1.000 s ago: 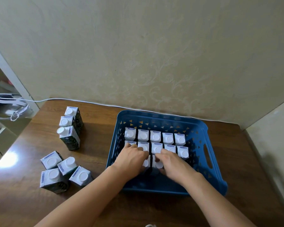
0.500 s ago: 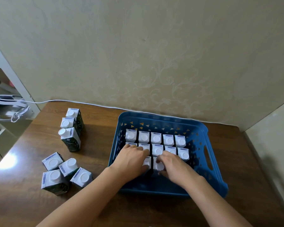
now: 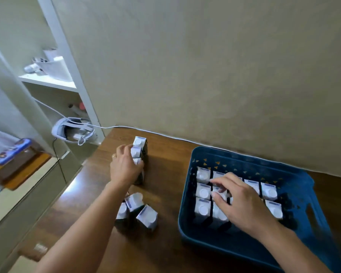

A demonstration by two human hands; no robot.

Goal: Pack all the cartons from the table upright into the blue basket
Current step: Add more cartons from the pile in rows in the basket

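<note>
Left hand (image 3: 124, 168) curls round the near carton (image 3: 139, 170) of a three-carton row, left of the blue basket (image 3: 244, 194).
Right hand (image 3: 242, 201) rests loosely spread, gripping nothing, on packed cartons (image 3: 203, 192). Risk: lifting could topple row-mates. More cartons (image 3: 138, 211) left of the basket, on glossy wooden table (image 3: 165, 243); shelf beyond.

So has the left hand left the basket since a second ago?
Yes. The left hand has moved out of the blue basket, leftward across the table, and now grips the row of three cartons near the wall.
</note>
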